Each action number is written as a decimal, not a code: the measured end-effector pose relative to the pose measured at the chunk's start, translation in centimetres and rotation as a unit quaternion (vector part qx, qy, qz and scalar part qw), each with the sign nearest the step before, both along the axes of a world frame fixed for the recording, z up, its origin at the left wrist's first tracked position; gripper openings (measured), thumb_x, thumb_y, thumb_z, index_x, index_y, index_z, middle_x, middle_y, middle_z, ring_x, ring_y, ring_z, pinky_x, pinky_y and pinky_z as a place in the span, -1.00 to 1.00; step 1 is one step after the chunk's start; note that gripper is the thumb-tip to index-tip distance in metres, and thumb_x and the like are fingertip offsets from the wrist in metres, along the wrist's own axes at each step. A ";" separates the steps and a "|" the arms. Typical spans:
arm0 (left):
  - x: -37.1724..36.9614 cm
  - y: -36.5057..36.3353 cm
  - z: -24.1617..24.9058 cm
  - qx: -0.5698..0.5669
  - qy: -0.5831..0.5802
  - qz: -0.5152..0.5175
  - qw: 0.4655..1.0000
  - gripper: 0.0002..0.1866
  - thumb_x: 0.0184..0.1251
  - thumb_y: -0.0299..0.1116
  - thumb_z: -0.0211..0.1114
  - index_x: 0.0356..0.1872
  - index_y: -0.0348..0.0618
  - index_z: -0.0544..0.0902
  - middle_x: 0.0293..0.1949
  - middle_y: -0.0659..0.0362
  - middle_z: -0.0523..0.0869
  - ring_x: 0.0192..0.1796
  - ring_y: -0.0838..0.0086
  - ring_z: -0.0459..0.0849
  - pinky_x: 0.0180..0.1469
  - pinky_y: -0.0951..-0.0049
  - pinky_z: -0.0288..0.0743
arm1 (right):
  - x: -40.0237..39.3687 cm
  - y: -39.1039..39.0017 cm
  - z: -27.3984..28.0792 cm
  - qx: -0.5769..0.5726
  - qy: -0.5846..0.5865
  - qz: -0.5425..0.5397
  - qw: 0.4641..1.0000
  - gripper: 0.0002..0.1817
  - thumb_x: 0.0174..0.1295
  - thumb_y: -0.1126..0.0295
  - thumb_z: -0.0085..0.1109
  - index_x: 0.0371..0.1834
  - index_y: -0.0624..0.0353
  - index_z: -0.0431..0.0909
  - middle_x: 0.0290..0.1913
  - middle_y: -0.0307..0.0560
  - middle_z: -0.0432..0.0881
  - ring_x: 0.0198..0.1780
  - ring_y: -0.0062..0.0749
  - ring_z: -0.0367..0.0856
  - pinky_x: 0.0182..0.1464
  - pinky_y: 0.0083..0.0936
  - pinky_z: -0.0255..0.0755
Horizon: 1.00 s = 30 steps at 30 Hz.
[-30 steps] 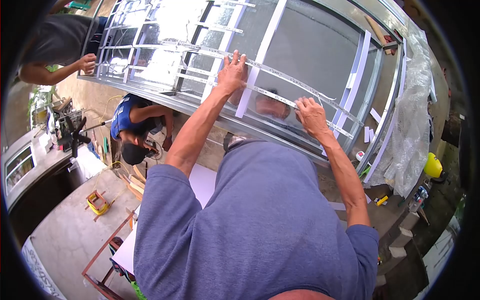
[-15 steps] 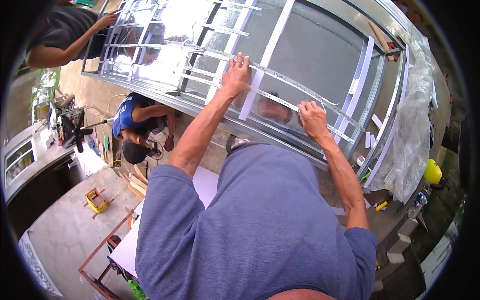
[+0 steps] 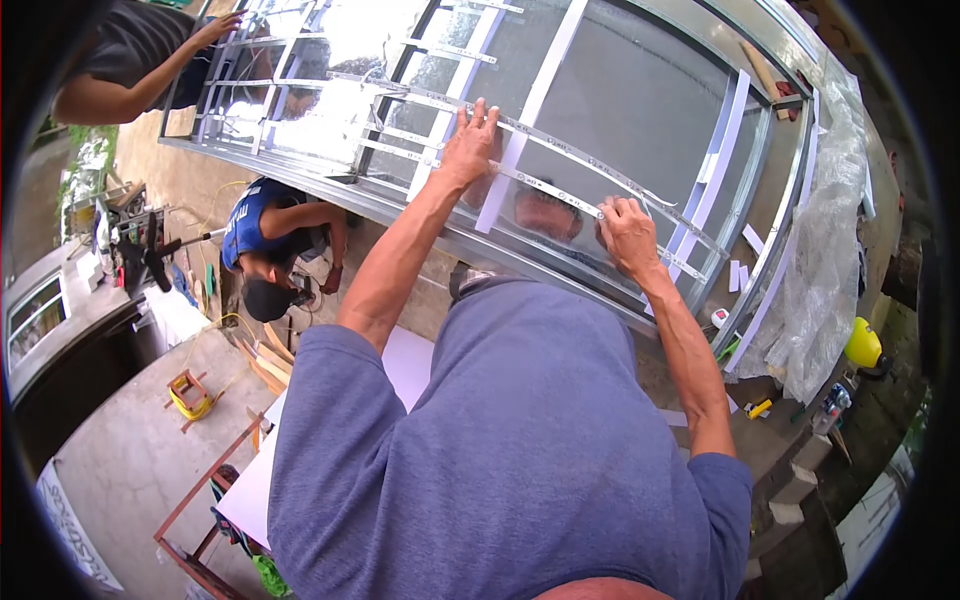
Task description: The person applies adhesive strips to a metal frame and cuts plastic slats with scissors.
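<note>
A long white LED strip (image 3: 560, 196) with printed marks runs across the glossy panel (image 3: 630, 90). My left hand (image 3: 470, 150) lies stretched over the strips near the panel's middle, its fingers extended and pressing down. Farther right, my right hand (image 3: 628, 236) has its fingers curled and pressed together on the nearer strip; the fingertips are partly hidden. A second LED strip (image 3: 590, 162) runs alongside, just beyond, with a loose curled end near the right. White crossbars (image 3: 541, 85) lie beneath the strips. The metal frame (image 3: 560, 270) edges the panel on my side.
Another person's hand (image 3: 218, 27) rests at the frame's far left. A co-worker in a blue shirt (image 3: 262, 225) crouches below the frame with a tool. Clear plastic wrap (image 3: 800, 290) hangs at right, near a yellow bottle (image 3: 863, 343). A yellow cord reel (image 3: 190, 397) stands on the floor.
Both my hands stay on the strips with almost the same pose. The view shifts slightly, and the crouching co-worker's arm and hand have moved a little.
</note>
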<state>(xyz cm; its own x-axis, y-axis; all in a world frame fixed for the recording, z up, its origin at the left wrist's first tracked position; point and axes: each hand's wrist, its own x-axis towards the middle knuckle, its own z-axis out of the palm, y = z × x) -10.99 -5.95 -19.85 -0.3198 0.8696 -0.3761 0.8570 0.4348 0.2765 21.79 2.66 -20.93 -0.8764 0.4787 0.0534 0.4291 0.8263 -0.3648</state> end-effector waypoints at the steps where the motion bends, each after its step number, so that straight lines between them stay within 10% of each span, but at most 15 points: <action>1: -0.1 0.1 0.1 -0.002 -0.003 0.004 1.000 0.26 -0.22 -0.35 0.73 0.60 -0.04 0.12 0.64 -0.03 0.01 0.61 -0.18 0.04 0.51 0.01 0.33 | 0.1 0.1 0.0 0.002 -0.003 -0.002 1.000 -0.78 0.13 0.41 0.32 -0.16 0.17 0.63 -0.10 -0.07 0.62 -0.03 -0.18 0.59 -0.03 -0.29 0.57; 30: -0.3 0.3 -1.4 0.062 -0.013 -0.007 0.998 0.13 -0.13 -0.45 0.65 0.56 -0.13 0.20 0.60 -0.20 0.09 0.57 -0.32 0.07 0.57 0.03 0.21 | 0.2 0.9 -1.0 0.044 -0.009 -0.013 0.999 -0.84 0.14 0.35 0.30 -0.27 0.15 0.61 -0.17 -0.10 0.60 -0.04 -0.21 0.58 -0.07 -0.29 0.56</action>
